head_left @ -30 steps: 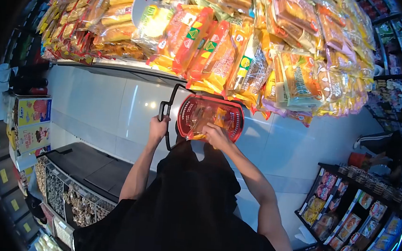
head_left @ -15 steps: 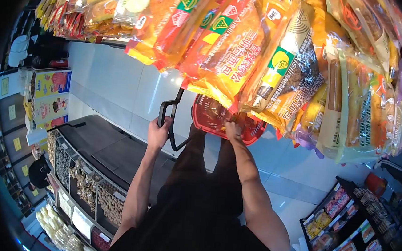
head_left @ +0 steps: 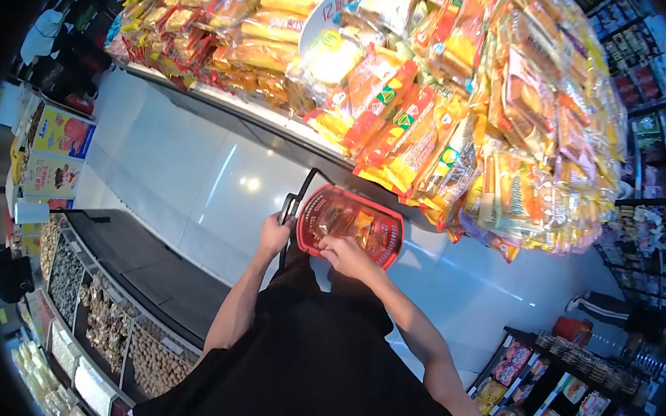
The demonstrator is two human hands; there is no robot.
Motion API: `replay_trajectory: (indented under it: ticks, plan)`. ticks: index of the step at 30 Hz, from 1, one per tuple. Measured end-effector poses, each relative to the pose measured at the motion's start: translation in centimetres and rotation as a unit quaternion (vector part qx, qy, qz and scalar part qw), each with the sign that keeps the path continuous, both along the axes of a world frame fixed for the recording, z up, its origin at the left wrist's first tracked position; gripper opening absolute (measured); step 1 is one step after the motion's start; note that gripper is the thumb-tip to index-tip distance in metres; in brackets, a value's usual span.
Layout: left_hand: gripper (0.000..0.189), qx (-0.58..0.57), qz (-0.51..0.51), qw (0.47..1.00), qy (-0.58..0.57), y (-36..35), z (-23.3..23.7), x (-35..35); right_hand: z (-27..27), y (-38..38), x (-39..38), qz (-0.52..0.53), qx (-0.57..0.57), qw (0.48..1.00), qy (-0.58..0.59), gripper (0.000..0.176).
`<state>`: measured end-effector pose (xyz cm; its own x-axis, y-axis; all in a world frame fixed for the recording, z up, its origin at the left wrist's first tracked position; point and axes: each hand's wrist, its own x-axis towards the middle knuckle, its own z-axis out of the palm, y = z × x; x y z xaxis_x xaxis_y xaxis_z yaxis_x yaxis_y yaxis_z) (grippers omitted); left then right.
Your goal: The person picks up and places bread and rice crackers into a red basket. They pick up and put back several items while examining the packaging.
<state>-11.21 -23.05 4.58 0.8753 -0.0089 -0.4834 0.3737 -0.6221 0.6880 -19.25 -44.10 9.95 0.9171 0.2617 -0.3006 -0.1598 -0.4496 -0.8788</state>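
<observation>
while the left hand (head_left: 274, 235) is closed around the black handle (head_left: 300, 194), the red basket (head_left: 400, 233) sits at two o'clock of it, packets (head_left: 345, 220) inside; the right hand (head_left: 343, 251) touches its six o'clock rim, grip unclear.

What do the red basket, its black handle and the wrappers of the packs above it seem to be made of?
Red basket: likely moulded plastic, slightly glossy; its wall is a perforated grid.
Black handle, gripped by the left hand: a thin bar, plastic or coated metal, unclear.
Wrappers: clear glossy film; they show glare and the food inside.
</observation>
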Motion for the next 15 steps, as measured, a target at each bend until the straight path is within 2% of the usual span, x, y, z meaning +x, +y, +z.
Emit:
replay_trajectory:
  ticks: [2, 4, 7, 8, 9, 10, 12, 13, 14, 15]
  plan:
    - [0.032, 0.001, -0.008, 1.0, 0.015, 0.5, 0.1, 0.6, 7.2, -0.5, 1.9, 0.012, -0.047, 0.987, -0.154, 0.015]
    - [0.032, -0.006, -0.003, 1.0, 0.028, 1.4, -0.5, 1.1, 12.1, -0.9, 4.1, -0.019, -0.074, 0.957, -0.28, 0.014]
    - [0.031, 0.003, -0.01, 1.0, 0.001, 2.4, -1.2, 1.5, 17.6, -1.0, 7.6, -0.089, -0.224, 0.897, -0.371, 0.02]
    - [0.031, -0.003, -0.012, 1.0, 0.008, 2.7, -1.4, 1.7, 18.6, -1.0, 8.8, -0.113, -0.264, 0.866, -0.409, 0.023]
    - [0.031, -0.008, -0.014, 1.0, 0.015, 2.8, -1.4, 2.1, 18.9, -0.8, 9.8, -0.117, -0.309, 0.859, -0.391, 0.031]
    - [0.031, -0.01, -0.018, 1.0, 0.013, 2.8, -1.4, 2.2, 18.6, -0.6, 10.8, -0.121, -0.313, 0.857, -0.392, 0.031]
    - [0.031, 0.006, -0.022, 1.0, 0.012, 2.7, -1.5, 2.6, 17.5, -0.2, 12.7, -0.126, -0.399, 0.805, -0.421, 0.037]
    - [0.032, -0.005, -0.023, 1.0, 0.004, 2.7, -1.7, 2.6, 17.1, 0.0, 13.4, -0.122, -0.465, 0.768, -0.424, 0.025]
    - [0.032, -0.007, -0.027, 1.0, 0.005, 2.6, -1.7, 2.7, 16.8, 0.0, 13.9, -0.124, -0.468, 0.766, -0.422, 0.025]
    - [0.033, -0.006, -0.036, 0.999, -0.006, 2.5, -1.6, 2.9, 16.5, -0.1, 14.5, -0.104, -0.531, 0.733, -0.411, 0.025]
